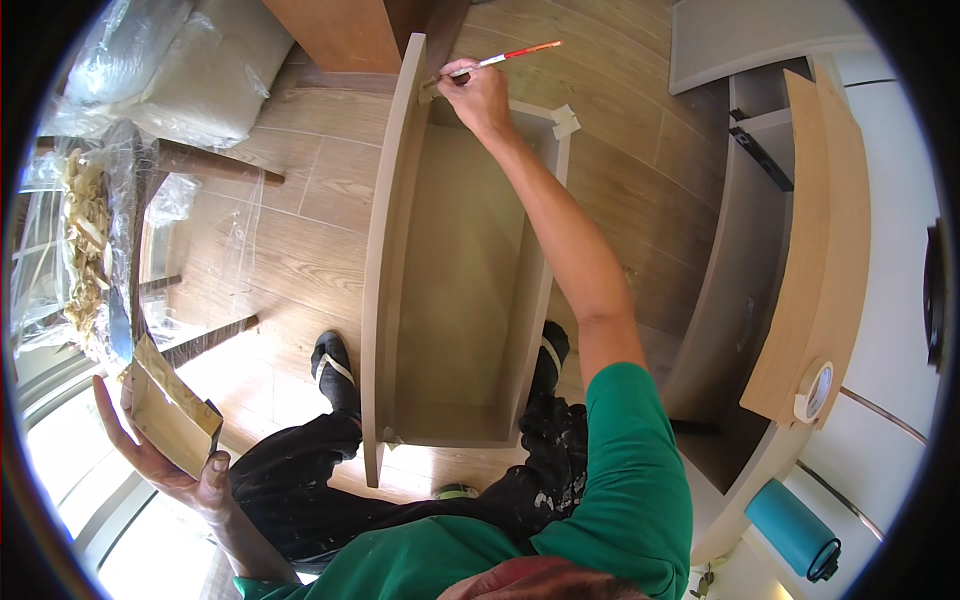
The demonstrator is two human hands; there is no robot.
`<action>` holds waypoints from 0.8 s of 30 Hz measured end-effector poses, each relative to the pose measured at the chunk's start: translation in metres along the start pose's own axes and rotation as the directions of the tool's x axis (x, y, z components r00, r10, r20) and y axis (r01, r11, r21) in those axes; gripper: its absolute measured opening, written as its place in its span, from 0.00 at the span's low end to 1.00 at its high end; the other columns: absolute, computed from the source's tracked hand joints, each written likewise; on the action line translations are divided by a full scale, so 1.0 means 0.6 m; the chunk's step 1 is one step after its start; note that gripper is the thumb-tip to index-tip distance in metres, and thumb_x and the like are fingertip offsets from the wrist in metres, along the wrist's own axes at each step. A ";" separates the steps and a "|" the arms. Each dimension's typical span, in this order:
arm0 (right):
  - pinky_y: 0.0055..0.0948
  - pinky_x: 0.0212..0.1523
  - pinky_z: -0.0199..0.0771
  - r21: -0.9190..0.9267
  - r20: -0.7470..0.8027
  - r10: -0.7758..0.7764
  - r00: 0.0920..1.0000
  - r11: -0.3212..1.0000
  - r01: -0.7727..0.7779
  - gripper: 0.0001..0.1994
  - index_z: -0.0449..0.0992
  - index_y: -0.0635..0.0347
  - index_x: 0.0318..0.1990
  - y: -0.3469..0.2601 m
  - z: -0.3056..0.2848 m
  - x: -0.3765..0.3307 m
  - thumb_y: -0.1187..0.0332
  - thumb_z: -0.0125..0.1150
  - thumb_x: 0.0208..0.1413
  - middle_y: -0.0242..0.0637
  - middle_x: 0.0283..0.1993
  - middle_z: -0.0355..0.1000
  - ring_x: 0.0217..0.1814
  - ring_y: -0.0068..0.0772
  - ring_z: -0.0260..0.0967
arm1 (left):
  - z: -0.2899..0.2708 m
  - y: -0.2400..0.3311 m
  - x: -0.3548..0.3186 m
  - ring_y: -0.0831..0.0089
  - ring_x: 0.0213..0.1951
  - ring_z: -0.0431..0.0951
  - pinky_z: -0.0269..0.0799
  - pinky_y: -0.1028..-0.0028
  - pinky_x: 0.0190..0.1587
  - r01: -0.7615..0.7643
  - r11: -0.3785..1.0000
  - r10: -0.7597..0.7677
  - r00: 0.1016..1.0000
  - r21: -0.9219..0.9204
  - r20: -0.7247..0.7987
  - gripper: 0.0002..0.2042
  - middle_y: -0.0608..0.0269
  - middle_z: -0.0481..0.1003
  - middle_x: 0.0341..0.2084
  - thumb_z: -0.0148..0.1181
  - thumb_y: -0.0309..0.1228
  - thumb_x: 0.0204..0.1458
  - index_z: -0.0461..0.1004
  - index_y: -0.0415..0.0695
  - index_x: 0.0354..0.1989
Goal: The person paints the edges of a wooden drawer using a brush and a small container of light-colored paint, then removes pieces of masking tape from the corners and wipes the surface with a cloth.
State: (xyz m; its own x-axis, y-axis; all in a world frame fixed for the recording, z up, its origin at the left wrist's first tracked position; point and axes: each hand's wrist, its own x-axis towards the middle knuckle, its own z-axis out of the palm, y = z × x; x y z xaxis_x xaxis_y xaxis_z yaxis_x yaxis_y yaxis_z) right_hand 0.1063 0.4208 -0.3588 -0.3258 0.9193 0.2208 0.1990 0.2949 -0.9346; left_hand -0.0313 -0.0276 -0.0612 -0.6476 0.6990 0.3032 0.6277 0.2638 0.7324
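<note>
Right hand (478, 92): closed in a pinch on a thin paintbrush (497, 61), red and white handle pointing up and to the right, bristle end down at the far left corner of a drawer box (455, 270). The brush is light and stiff; the grip sits low on the handle, close to the bristles, which appears suited to fine work.

Left hand (160, 450): held out well to the left of the drawer, palm up, fingers spread under a flat brown card-like piece (172, 405) with the thumb clamped over its lower edge. The piece looks thin and light; it likely bends if gripped by a corner, so the support from beneath is sound.

Drawer box: stands on the wooden floor (300, 250) between the person's feet, open side up, its long front panel along the left side. Board construction, judged rigid and moderately heavy; best taken by the side walls with both hands. Masking tape strips sit on its far right corner (565, 121). Surfaces near the brush may be wet; this cannot be confirmed.

Surroundings: plastic-wrapped furniture (100, 190) at left; a tape roll (815, 388) on a board at right; a teal cylinder (793, 528) at lower right.
</note>
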 end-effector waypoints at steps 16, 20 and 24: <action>0.25 0.29 0.73 -0.016 -0.037 0.014 0.999 1.000 -0.015 0.08 0.85 0.65 0.36 0.016 -0.002 0.008 0.70 0.69 0.52 0.36 0.24 0.79 0.25 0.19 0.73 | 0.006 -0.001 0.003 0.64 0.57 0.73 0.77 0.67 0.57 -0.005 0.999 0.005 1.000 -0.032 0.001 0.63 0.48 0.66 0.60 0.79 0.53 0.37 0.44 0.44 0.79; 0.32 0.31 0.76 -0.021 -0.047 0.021 0.999 1.000 -0.022 0.07 0.84 0.65 0.34 0.005 -0.004 0.003 0.71 0.68 0.50 0.43 0.23 0.79 0.24 0.33 0.78 | 0.002 -0.006 0.002 0.64 0.57 0.74 0.78 0.68 0.56 -0.013 0.999 0.013 1.000 -0.031 -0.005 0.62 0.48 0.66 0.60 0.79 0.52 0.37 0.45 0.44 0.79; 0.25 0.28 0.72 0.003 -0.067 -0.006 0.998 1.000 0.007 0.07 0.84 0.66 0.36 0.009 -0.005 0.003 0.71 0.68 0.53 0.36 0.23 0.79 0.24 0.19 0.73 | 0.001 -0.002 0.001 0.65 0.56 0.74 0.78 0.68 0.56 -0.013 0.999 0.014 1.000 -0.040 0.004 0.62 0.48 0.67 0.60 0.79 0.52 0.37 0.46 0.44 0.79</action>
State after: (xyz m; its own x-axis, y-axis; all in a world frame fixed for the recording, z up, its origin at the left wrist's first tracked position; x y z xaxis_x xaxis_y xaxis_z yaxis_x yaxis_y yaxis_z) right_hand 0.1098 0.4251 -0.3628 -0.2646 0.9327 0.2449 0.1944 0.3004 -0.9338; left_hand -0.0325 -0.0271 -0.0622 -0.6373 0.7052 0.3107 0.6184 0.2274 0.7522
